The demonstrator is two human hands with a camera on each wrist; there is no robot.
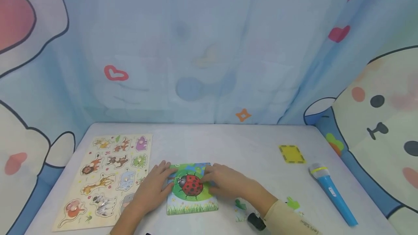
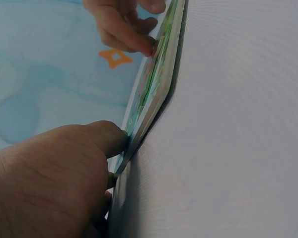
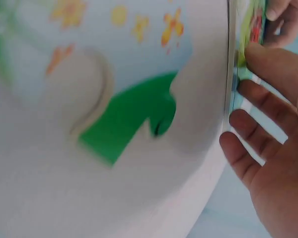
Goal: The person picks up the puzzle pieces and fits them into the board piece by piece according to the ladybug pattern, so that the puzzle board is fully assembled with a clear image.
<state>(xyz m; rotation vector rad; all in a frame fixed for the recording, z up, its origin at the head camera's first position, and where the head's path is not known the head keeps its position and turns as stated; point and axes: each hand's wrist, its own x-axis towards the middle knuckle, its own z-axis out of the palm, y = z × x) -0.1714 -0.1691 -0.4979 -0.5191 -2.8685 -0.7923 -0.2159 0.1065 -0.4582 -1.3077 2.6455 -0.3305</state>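
A ladybug puzzle lies flat on the table, its red ladybug in a green round with grass along the bottom. My left hand rests at its left side, fingers stretched along that edge and the thumb at the board. In the left wrist view the thumb meets the board's edge. From the right, my right hand touches the puzzle beside the ladybug. In the right wrist view its thumb lies on the picture, while the other fingers spread loosely by the board's edge.
Left of the puzzle lies a wooden animal board. Near my right forearm are loose green-and-white puzzle pieces and a black object. Farther right lie a yellow square frame and a blue toy microphone. A printed curtain hangs behind.
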